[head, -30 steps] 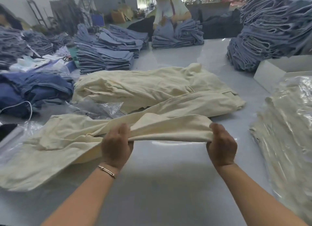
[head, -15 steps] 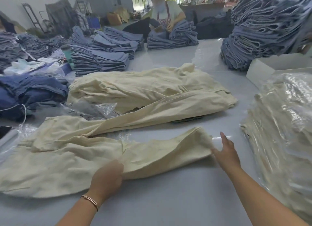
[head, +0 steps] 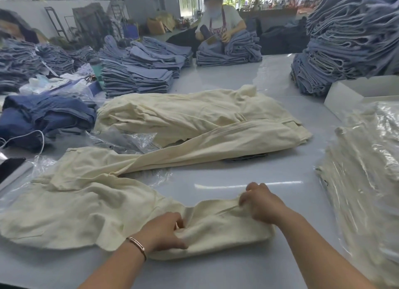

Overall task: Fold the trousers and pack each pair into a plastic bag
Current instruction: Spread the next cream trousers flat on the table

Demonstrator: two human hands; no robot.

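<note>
Under both hands (head: pixel 164 230), cream trousers (head: pixel 86 206).

Low in the frame, your left hand (head: pixel 164 232) and right hand (head: pixel 261 202) both pinch bunched folds of cream trousers (head: pixel 71 206) spread across the grey table (head: pixel 216 273). Bagged cream pairs (head: pixel 367 180) are stacked at right, more cream trousers (head: pixel 194 118) at centre.

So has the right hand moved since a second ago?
Yes. The right hand came down and toward the camera, away from the cream trouser pile, and now grips the trouser leg on the table.
</note>
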